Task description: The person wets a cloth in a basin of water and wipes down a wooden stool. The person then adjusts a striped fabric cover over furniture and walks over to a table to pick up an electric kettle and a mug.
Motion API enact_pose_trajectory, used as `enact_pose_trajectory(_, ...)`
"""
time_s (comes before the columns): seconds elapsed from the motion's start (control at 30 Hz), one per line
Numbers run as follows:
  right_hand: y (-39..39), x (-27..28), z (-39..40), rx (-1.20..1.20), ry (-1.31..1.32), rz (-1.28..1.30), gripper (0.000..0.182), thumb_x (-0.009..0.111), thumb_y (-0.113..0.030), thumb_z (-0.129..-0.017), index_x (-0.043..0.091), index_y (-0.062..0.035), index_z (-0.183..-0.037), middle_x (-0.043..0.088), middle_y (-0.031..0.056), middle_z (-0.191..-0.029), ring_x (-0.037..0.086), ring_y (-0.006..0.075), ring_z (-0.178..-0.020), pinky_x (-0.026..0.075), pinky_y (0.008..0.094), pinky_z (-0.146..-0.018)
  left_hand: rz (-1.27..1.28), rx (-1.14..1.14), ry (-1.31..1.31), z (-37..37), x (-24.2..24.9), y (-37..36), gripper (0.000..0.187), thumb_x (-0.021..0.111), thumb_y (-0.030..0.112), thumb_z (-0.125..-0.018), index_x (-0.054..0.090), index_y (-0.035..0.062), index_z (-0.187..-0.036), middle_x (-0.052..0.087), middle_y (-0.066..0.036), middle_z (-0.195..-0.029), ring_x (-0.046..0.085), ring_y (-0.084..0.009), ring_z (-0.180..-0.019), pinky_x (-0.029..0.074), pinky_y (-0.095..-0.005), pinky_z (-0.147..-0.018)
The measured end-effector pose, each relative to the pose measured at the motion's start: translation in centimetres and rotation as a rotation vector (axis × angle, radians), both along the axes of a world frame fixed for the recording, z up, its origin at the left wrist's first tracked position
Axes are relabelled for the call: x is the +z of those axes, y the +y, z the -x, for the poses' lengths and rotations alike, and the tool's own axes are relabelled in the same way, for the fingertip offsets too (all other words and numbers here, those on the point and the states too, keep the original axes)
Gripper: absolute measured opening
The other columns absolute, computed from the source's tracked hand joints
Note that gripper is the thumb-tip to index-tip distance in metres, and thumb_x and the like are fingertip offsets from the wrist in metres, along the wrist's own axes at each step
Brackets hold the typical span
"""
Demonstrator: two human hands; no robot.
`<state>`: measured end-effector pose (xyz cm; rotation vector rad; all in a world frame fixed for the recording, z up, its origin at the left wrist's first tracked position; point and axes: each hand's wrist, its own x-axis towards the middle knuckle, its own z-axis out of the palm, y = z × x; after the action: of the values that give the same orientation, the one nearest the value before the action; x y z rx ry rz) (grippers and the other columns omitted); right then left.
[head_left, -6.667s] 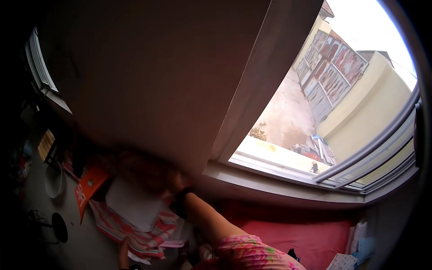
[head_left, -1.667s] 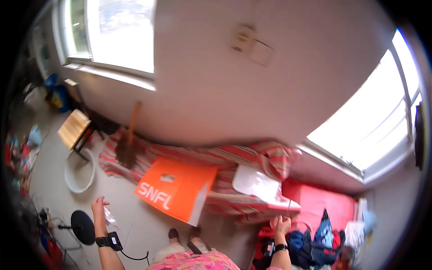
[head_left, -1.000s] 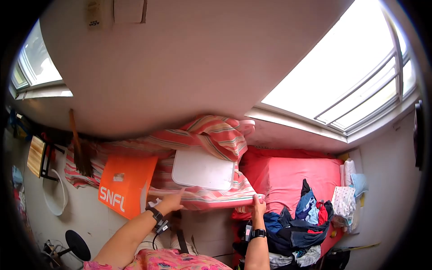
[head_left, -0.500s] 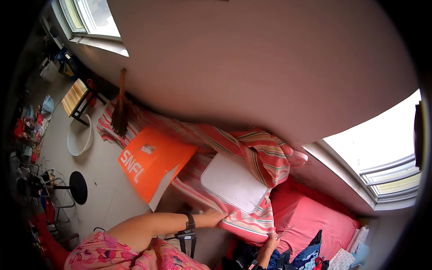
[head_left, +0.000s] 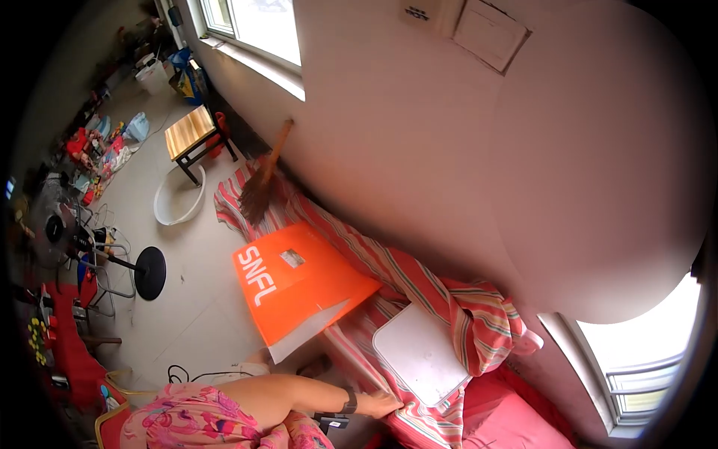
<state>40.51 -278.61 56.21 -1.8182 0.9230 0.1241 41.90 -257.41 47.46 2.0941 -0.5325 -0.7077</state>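
Note:
My left hand (head_left: pixel 383 404), with a dark band at the wrist, reaches in from the bottom and has its fingers closed on the edge of a striped cloth (head_left: pixel 415 283). The red, white and green striped cloth stretches along the wall in folds. On it lies a white board (head_left: pixel 420 355) with rounded corners, just above my left hand. An orange sheet (head_left: pixel 303 277) marked SNFL, bent at one edge, overlaps the cloth on the left. My right hand is out of the picture.
A straw broom (head_left: pixel 263 183) leans on the wall near a wooden-topped stool (head_left: pixel 189 133) and a white basin (head_left: pixel 179 196). A fan base (head_left: pixel 150 274) stands on the floor at left. Pink bedding (head_left: pixel 512 419) is at bottom right, below a window (head_left: pixel 647 367).
The view has turned and shifted, so the scene sits lower and further right. My right hand, earlier on the cloth's lower corner, has left the view. My left hand still holds the cloth.

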Motion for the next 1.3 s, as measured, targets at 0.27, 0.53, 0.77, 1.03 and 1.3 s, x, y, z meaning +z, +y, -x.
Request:
enact_pose_trajectory(0.27,7.4,-0.4,-6.0,0.312,-0.028,0.091,0.019,0.058,-0.019,-0.073,0.058,-0.0017,-0.082,0.057,0.0099,-0.071,0.056,0.0210,-0.060,0.045,0.0306,-0.052,0.039,-0.150,0.138,-3.6,6.5,7.8,0.044,0.056,0.018,-0.072,0.046,0.0029,-0.111,0.057,-0.023,-0.085,0.057,-0.0348,-0.082,0.046,-0.0404,-0.067)
enact_pose_trajectory(0.53,17.7,-0.2,-8.9,0.591,-0.128,0.287,0.018,0.059,-0.018,-0.072,0.057,-0.0007,-0.078,0.056,0.0094,-0.067,0.055,0.0203,-0.058,0.044,0.0302,-0.052,0.515,0.943,0.163,0.8,2.6,31.5,0.049,0.051,0.033,-0.081,0.045,0.0024,-0.118,0.060,-0.015,-0.094,0.059,-0.0258,-0.081,0.047,-0.0349,-0.074)
enact_pose_trajectory(0.77,28.1,-1.1,-7.5,0.718,-0.174,0.474,0.017,0.059,-0.017,-0.071,0.057,0.0001,-0.074,0.056,0.0090,-0.063,0.055,0.0196,-0.056,0.044,0.0299,-0.052,0.017,1.923,0.194,24.7,4.2,51.9,0.037,0.058,0.023,-0.074,0.055,0.0014,-0.103,0.063,-0.014,-0.073,0.062,-0.0192,-0.062,0.049,-0.0315,-0.061)
enact_pose_trajectory(1.03,40.0,-5.3,-2.2,0.715,-0.129,0.676,0.017,0.059,-0.016,-0.070,0.056,0.0011,-0.070,0.056,0.0085,-0.059,0.055,0.0188,-0.054,0.044,0.0295,-0.052,-0.116,2.379,0.328,48.6,5.5,61.4,0.032,0.054,0.019,-0.074,0.055,-0.0012,-0.099,0.062,-0.012,-0.065,0.061,-0.0189,-0.061,0.047,-0.0298,-0.060)
enact_pose_trajectory(1.3,52.0,-7.5,-3.8,0.944,-0.222,0.673,0.021,0.060,-0.016,-0.071,0.055,0.0020,-0.062,0.053,0.0084,-0.051,0.053,0.0186,-0.048,0.042,0.0303,-0.049,-0.169,2.479,0.378,55.6,5.9,67.0,0.029,0.051,0.020,-0.077,0.056,0.0020,-0.098,0.063,-0.010,-0.065,0.059,-0.0175,-0.058,0.046,-0.0290,-0.059)
